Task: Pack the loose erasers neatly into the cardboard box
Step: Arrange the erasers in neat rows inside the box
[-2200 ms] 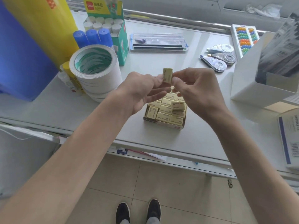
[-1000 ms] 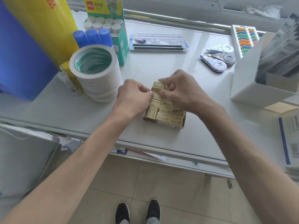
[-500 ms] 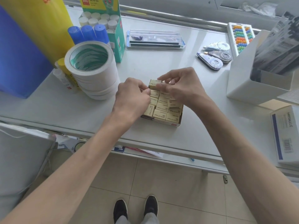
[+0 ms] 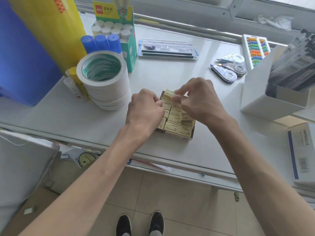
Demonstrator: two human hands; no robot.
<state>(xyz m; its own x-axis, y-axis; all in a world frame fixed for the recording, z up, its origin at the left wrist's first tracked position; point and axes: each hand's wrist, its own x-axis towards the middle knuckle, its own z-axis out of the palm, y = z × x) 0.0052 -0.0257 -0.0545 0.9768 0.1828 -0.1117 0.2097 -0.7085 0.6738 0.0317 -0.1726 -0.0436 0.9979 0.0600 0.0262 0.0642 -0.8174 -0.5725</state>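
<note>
At the far left corner of the cardboard box (image 4: pixel 175 136), the right hand (image 4: pixel 201 101) pinches one pale yellow eraser (image 4: pixel 168 93) between thumb and forefinger. Its fingers (image 4: pixel 185 86) are bent narrow over the eraser, which sits tilted and a little higher than its neighbours. The left hand (image 4: pixel 144 111) lies against the box's left wall with its fingers (image 4: pixel 158 103) curled in tight, the tips touching the left row. Whether they grip anything I cannot tell, as the back of the hand hides them. The other erasers (image 4: pixel 173 120) fill the box in close rows, print upward, a few by the right wrist lying slightly askew. The box stands near the front edge of the bench (image 4: pixel 102 120), about midway along it.

Just left of the left hand is a stack of tape rolls (image 4: pixel 104 82). Behind it, toward the back left corner, blue-capped glue sticks (image 4: pixel 100 42) stand beside a green carton (image 4: pixel 130 48) of white-capped ones. A clear pencil case (image 4: pixel 167 50) lies near the back edge. Toward the right are correction tape dispensers (image 4: pixel 228 70), a tray of coloured beads (image 4: pixel 255 48) and an open white box (image 4: pixel 262 97). Below the front edge, black shoes (image 4: pixel 123 223) stand on the tiled floor (image 4: pixel 187 201)
</note>
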